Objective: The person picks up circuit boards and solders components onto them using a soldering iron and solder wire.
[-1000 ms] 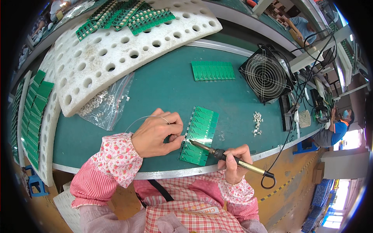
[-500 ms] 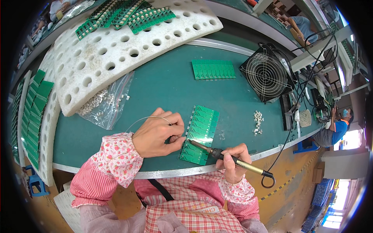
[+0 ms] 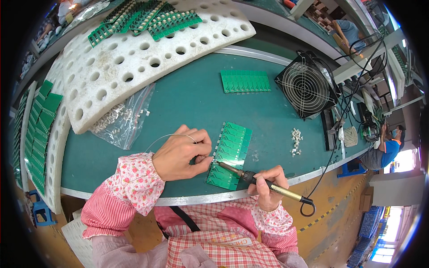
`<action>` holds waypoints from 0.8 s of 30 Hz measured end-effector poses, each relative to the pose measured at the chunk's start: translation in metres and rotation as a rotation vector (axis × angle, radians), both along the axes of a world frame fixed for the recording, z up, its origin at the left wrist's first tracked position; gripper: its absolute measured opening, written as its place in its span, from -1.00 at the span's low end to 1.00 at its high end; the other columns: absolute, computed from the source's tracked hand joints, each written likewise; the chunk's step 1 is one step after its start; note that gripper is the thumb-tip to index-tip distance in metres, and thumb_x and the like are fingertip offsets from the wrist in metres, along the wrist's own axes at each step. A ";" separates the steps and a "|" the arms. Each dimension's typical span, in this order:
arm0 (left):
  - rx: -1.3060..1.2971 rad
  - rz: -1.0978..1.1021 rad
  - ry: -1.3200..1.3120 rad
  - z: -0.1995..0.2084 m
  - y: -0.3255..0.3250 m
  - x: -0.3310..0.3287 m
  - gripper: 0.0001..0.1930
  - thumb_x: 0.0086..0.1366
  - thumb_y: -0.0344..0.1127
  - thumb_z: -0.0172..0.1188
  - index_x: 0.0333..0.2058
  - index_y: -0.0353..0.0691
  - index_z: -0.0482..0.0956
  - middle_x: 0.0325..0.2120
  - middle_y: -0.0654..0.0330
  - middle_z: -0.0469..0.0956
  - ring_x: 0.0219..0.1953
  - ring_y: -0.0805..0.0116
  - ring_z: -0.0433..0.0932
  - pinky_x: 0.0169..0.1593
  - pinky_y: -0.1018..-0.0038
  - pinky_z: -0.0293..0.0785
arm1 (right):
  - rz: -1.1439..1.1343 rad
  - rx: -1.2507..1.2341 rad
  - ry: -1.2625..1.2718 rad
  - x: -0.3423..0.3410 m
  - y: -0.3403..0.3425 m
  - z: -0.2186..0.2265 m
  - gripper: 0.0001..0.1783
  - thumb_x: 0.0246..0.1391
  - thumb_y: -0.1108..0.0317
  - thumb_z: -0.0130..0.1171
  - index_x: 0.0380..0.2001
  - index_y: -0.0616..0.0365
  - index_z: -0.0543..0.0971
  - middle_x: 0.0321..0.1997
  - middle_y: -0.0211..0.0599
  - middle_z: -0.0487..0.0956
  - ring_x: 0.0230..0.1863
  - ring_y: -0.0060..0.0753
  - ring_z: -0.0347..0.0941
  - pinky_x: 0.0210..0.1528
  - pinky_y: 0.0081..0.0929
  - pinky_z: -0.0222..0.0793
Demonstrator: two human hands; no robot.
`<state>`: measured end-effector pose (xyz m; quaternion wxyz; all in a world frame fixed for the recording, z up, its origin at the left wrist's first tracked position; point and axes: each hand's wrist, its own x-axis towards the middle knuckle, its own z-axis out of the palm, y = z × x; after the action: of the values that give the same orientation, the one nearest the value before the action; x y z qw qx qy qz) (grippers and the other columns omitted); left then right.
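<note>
A green circuit board panel (image 3: 230,147) lies near the front edge of the green work mat, a row of small pins along its left side. My right hand (image 3: 271,185) is closed round a soldering iron (image 3: 254,177) with a black and gold handle; its tip reaches the left part of the panel. My left hand (image 3: 183,154) is closed, with thumb and forefinger pinched at the panel's left edge. Thin solder wire (image 3: 163,139) loops over its knuckles; the wire's end between the fingers is hidden.
Another green panel (image 3: 246,81) lies farther back, beside a black fan (image 3: 306,85). Small white connectors (image 3: 296,142) form a pile on the right. On the left are a plastic bag of connectors (image 3: 125,120) and a holed white foam board (image 3: 134,58) carrying several panels. A cable trails right.
The soldering iron's tip has shifted very slightly on the panel. Both hands otherwise keep almost the same place and grip.
</note>
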<state>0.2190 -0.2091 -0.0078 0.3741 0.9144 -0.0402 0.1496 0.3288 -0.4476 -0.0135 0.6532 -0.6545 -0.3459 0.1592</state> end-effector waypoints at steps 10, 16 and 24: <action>0.013 -0.008 0.005 0.003 0.000 -0.001 -0.80 0.01 -0.42 0.28 -0.62 -0.17 0.39 -0.47 0.34 0.39 -0.48 0.39 0.36 -0.30 0.40 0.14 | -0.020 0.005 0.003 0.000 -0.001 -0.001 -0.90 0.08 0.53 0.13 -0.41 0.29 0.40 -0.54 -0.20 0.56 -0.64 -0.57 0.51 -0.59 -0.63 0.44; 0.031 -0.013 -0.019 -0.003 -0.001 0.002 -0.84 0.03 -0.39 0.27 -0.59 -0.17 0.43 -0.51 0.31 0.36 -0.45 0.35 0.37 -0.26 0.38 0.16 | -0.003 0.004 -0.014 0.000 0.000 -0.001 -0.90 0.07 0.57 0.12 -0.42 0.29 0.40 -0.52 -0.19 0.57 -0.62 -0.55 0.53 -0.57 -0.62 0.47; 0.035 -0.008 -0.004 -0.001 0.001 0.000 -0.84 0.03 -0.39 0.27 -0.57 -0.17 0.43 -0.52 0.31 0.36 -0.46 0.35 0.37 -0.27 0.39 0.16 | 0.004 -0.022 -0.008 -0.001 0.000 0.001 -0.90 0.08 0.54 0.13 -0.40 0.29 0.40 -0.54 -0.20 0.57 -0.62 -0.56 0.52 -0.57 -0.62 0.46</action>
<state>0.2187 -0.2083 -0.0090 0.3586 0.9202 -0.0473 0.1494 0.3282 -0.4474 -0.0124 0.6444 -0.6613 -0.3482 0.1618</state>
